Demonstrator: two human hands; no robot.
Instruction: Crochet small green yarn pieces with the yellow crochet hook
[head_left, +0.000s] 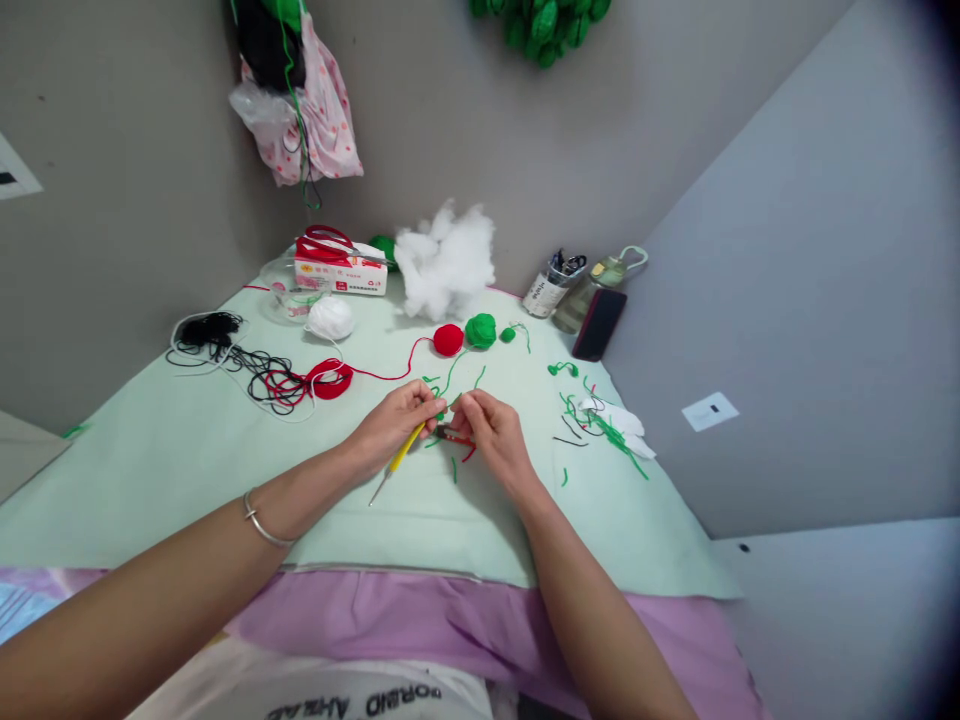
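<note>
My left hand [391,425] is closed around a crochet hook [405,450] with a yellow handle, its metal tip slanting down toward me. A small bit of green yarn work [441,414] shows at the fingertips of the same hand. Close beside it, my right hand [496,437] pinches green yarn [480,377], with a short end sticking up above the fingers. Another green strand runs from between the hands toward a green yarn ball [481,331]. Dark and red thread snips [454,437] lie on the table below the fingers, partly hidden by them.
A red yarn ball [448,340], white stuffing [444,262] and a white yarn ball [330,318] stand farther back. Red scissors [327,243] rest on a box [352,275]. Black yarn [212,330] tangles at left. A phone [599,325], bottle [577,305] and yarn scraps [611,428] lie right.
</note>
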